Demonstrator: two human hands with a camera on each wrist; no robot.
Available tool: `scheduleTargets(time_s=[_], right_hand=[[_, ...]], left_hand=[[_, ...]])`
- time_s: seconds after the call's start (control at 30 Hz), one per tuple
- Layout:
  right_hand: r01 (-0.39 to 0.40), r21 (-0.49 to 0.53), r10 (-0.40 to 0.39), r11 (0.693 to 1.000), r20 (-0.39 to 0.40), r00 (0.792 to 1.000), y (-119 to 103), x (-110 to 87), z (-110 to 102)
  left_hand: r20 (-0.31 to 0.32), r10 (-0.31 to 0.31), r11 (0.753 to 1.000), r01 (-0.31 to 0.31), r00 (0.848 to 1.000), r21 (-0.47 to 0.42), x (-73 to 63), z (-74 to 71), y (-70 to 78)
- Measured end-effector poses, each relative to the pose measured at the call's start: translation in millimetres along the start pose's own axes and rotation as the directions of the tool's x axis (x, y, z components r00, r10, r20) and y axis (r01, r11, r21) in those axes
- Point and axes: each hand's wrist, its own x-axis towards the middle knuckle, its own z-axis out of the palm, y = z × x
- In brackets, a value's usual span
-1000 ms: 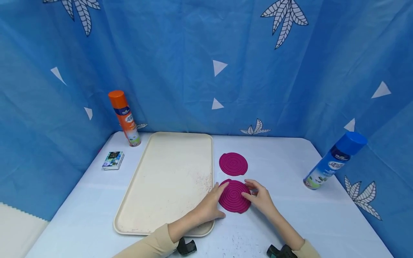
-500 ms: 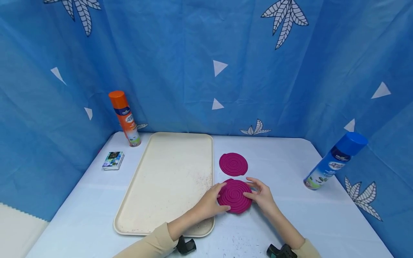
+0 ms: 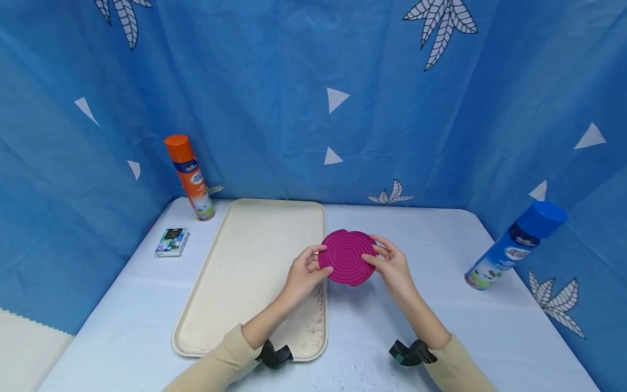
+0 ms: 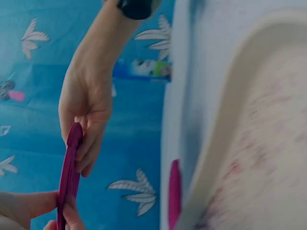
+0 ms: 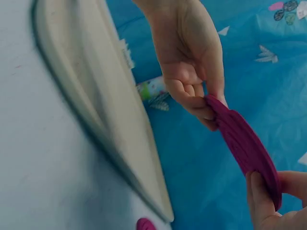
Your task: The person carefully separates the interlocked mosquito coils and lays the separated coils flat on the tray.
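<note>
A round magenta coaster with a spiral pattern [image 3: 346, 257] is held up off the table between both hands. My left hand [image 3: 302, 275] pinches its left edge between thumb and fingers. On the opposite edge, the thumb and fingers of my right hand [image 3: 395, 270] pinch it too. Both wrist views show the coaster [image 4: 68, 175] edge-on, in the air. A second magenta coaster [image 4: 174, 194] lies low on the white table, beside the tray's rim; the raised one hides most or all of it in the head view.
A cream tray [image 3: 254, 261] with reddish specks lies left of the coaster. Behind it, at the back left, stands an orange spray can [image 3: 191, 178], with a small box [image 3: 172, 242] nearer. A blue spray can [image 3: 514, 245] stands at the right edge. Blue curtain [image 3: 274, 98] surrounds the table.
The nearer coaster, flat on the table a second ago, has been gripped at both sides and lifted. Both hands have moved up and away with it, now in front of the farther coaster.
</note>
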Motion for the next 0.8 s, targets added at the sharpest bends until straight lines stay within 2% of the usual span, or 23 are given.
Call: scheduleTargets(time_s=[0.07, 0.17, 0.23, 0.3, 0.4, 0.5, 0.67, 0.8], right_hand=[[-0.006, 0.068, 0.005, 0.998, 0.022, 1.0, -9, 2.4, 9], [0.006, 0.122, -0.013, 0.993, 0.053, 0.999, -22, 5.6, 24], [0.027, 0.141, -0.035, 0.99, 0.053, 0.998, -29, 7.4, 33], [0.052, 0.171, -0.059, 0.984, 0.035, 0.998, -34, 8.9, 41], [0.078, 0.234, -0.085, 0.969, 0.017, 0.996, -38, 9.5, 49], [0.077, 0.27, -0.087, 0.96, 0.027, 0.996, -40, 7.7, 53], [0.052, 0.267, -0.071, 0.962, 0.061, 0.996, -44, 3.3, 52], [0.039, 0.292, -0.063, 0.955, 0.07, 0.996, -48, 0.4, 51]], left_hand=[[-0.076, 0.002, 0.999, -0.006, 0.997, -0.052, 5.5, -6.8, 11.3], [-0.181, 0.028, 0.997, -0.04, 0.983, -0.064, 14.5, -17.0, 28.0], [-0.224, 0.074, 0.997, -0.08, 0.972, -0.02, 20.8, -22.6, 36.4], [-0.235, 0.143, 0.989, -0.133, 0.961, 0.059, 25.9, -26.4, 42.0], [-0.207, 0.266, 0.948, -0.217, 0.941, 0.231, 29.2, -28.3, 46.8], [-0.146, 0.34, 0.891, -0.268, 0.929, 0.365, 28.0, -26.4, 49.5], [-0.059, 0.352, 0.832, -0.283, 0.934, 0.478, 23.8, -22.0, 55.6], [-0.028, 0.355, 0.803, -0.289, 0.935, 0.52, 21.4, -20.7, 57.7]])
